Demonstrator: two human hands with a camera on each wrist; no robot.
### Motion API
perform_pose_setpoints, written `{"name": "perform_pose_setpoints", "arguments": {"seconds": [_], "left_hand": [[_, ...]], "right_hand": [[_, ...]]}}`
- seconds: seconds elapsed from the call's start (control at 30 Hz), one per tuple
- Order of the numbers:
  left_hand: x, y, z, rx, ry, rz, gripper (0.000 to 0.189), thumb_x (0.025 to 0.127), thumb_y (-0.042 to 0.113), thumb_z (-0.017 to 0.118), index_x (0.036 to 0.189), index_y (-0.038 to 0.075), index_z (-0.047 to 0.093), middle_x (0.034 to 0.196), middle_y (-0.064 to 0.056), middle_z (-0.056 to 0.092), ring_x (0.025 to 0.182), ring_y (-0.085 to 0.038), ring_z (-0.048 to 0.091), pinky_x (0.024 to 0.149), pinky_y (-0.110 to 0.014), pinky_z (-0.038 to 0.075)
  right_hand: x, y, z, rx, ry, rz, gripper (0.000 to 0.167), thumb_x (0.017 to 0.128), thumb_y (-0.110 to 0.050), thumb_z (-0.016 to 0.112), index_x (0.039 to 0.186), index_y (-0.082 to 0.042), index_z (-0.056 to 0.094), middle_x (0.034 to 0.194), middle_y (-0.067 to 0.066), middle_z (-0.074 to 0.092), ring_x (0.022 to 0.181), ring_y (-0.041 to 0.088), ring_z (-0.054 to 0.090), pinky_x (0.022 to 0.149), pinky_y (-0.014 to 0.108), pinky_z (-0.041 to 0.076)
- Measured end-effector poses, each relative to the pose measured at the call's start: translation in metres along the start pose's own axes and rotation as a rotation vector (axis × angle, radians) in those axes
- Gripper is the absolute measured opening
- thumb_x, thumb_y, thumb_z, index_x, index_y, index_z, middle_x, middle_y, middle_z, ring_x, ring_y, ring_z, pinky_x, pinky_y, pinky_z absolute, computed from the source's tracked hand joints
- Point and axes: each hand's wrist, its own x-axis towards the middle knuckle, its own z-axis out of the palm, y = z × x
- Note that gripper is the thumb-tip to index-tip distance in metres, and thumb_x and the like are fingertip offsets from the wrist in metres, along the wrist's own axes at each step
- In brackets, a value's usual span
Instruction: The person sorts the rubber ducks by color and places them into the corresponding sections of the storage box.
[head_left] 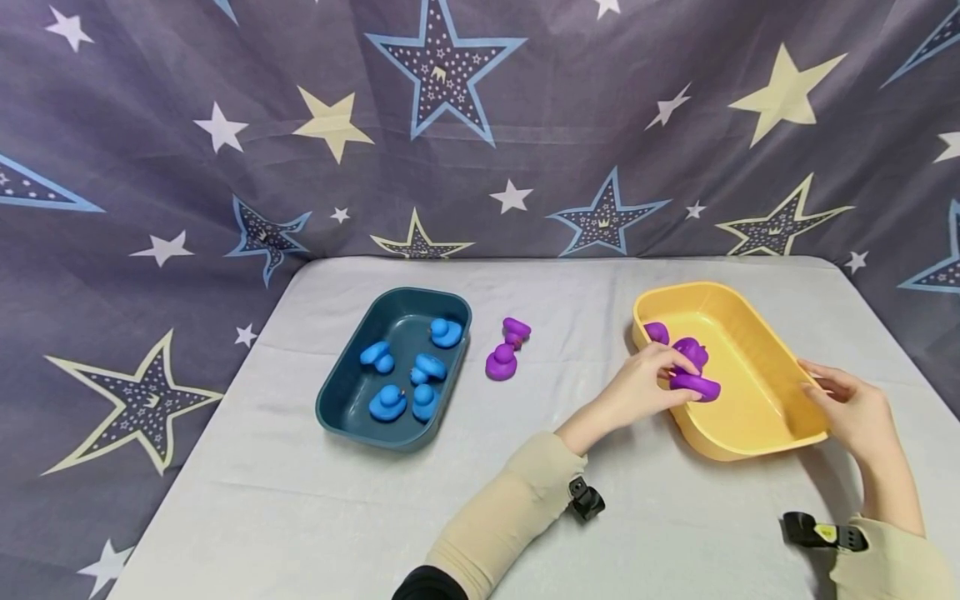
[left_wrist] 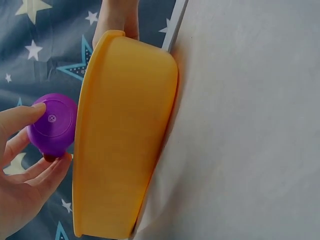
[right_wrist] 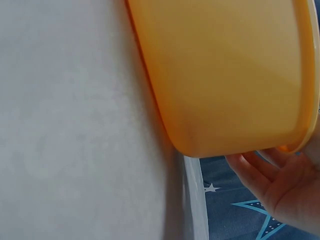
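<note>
At the left rim of the yellow bin (head_left: 757, 417), my left hand (head_left: 647, 382) pinches a purple rubber duck (head_left: 697, 387) between thumb and fingers. In the left wrist view that duck (left_wrist: 56, 125) shows its flat underside and lies beside the bin's rim. Two more purple ducks (head_left: 692, 353) are in the bin's left part, partly hidden by the hand. My right hand (head_left: 851, 412) grips the bin's right rim, thumb on the inside. The right wrist view shows its fingers (right_wrist: 250, 172) against the outer wall near a corner.
Left of centre stands a dark teal bin (head_left: 341, 417) with several blue rubber ducks (head_left: 387, 402) inside. Between the bins, two purple ducks (head_left: 501, 363) lie on the white-covered table (head_left: 247, 500), one upright, one tipped over. A star-patterned grey curtain (head_left: 480, 183) hangs behind.
</note>
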Motion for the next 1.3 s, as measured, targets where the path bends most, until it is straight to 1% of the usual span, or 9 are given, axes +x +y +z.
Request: {"name": "perform_pose_setpoints", "arguments": {"seconds": [0.13, 0.27, 0.43, 0.9, 1.0, 1.17, 1.3], "left_hand": [[0.001, 0.000, 0.002, 0.031, -0.005, 0.019, 0.024, 0.077, 0.021, 0.070, 0.098, 0.013, 0.063, 0.106, -0.001, 0.053, 0.091, -0.001, 0.049, 0.075, -0.004, 0.034], [0.002, -0.001, 0.003, 0.047, -0.001, 0.032, 0.024, 0.077, 0.023, 0.069, 0.098, 0.014, 0.063, 0.106, 0.000, 0.054, 0.094, -0.001, 0.048, 0.078, -0.005, 0.032], [0.003, -0.001, 0.004, 0.048, 0.002, 0.022, 0.024, 0.078, 0.026, 0.068, 0.099, 0.015, 0.063, 0.106, 0.001, 0.054, 0.095, -0.001, 0.048, 0.082, -0.007, 0.030], [0.005, -0.003, 0.007, 0.043, -0.007, 0.016, 0.024, 0.079, 0.024, 0.067, 0.100, 0.015, 0.063, 0.103, 0.002, 0.053, 0.090, 0.000, 0.050, 0.078, -0.003, 0.031], [0.006, -0.003, 0.006, 0.047, -0.007, 0.020, 0.023, 0.079, 0.024, 0.067, 0.100, 0.014, 0.063, 0.101, 0.002, 0.053, 0.089, -0.001, 0.050, 0.077, -0.003, 0.031], [0.009, -0.003, 0.007, 0.066, -0.015, 0.038, 0.023, 0.079, 0.021, 0.067, 0.100, 0.013, 0.063, 0.101, 0.001, 0.054, 0.090, -0.002, 0.049, 0.077, -0.003, 0.030], [0.013, -0.003, 0.008, 0.064, -0.024, 0.035, 0.022, 0.079, 0.019, 0.067, 0.099, 0.012, 0.063, 0.099, 0.001, 0.054, 0.088, -0.001, 0.050, 0.077, -0.002, 0.031]], "right_hand": [[0.000, -0.001, 0.000, 0.005, -0.001, 0.000, 0.040, 0.085, -0.026, 0.058, 0.123, -0.017, 0.054, 0.077, -0.041, 0.048, 0.068, -0.019, 0.049, 0.052, 0.009, 0.042], [-0.001, -0.002, 0.000, 0.011, -0.001, -0.003, 0.040, 0.085, -0.026, 0.058, 0.123, -0.017, 0.054, 0.077, -0.041, 0.048, 0.068, -0.019, 0.049, 0.053, 0.009, 0.042], [0.000, 0.001, 0.000, 0.007, 0.001, -0.006, 0.040, 0.085, -0.025, 0.058, 0.123, -0.017, 0.054, 0.077, -0.041, 0.048, 0.068, -0.019, 0.049, 0.053, 0.009, 0.042], [0.001, 0.003, 0.000, 0.014, 0.005, -0.018, 0.039, 0.085, -0.024, 0.058, 0.123, -0.017, 0.055, 0.077, -0.040, 0.049, 0.068, -0.018, 0.050, 0.052, 0.010, 0.042], [0.001, 0.003, 0.000, 0.013, 0.001, -0.011, 0.039, 0.085, -0.025, 0.058, 0.123, -0.018, 0.055, 0.078, -0.040, 0.049, 0.068, -0.018, 0.049, 0.051, 0.010, 0.042], [0.001, 0.003, 0.001, 0.021, 0.007, -0.024, 0.039, 0.085, -0.024, 0.059, 0.122, -0.017, 0.055, 0.077, -0.040, 0.050, 0.068, -0.018, 0.050, 0.051, 0.010, 0.042], [0.001, 0.003, 0.002, 0.029, 0.009, -0.031, 0.039, 0.085, -0.023, 0.059, 0.122, -0.016, 0.055, 0.077, -0.040, 0.051, 0.068, -0.017, 0.051, 0.051, 0.010, 0.042]]}}
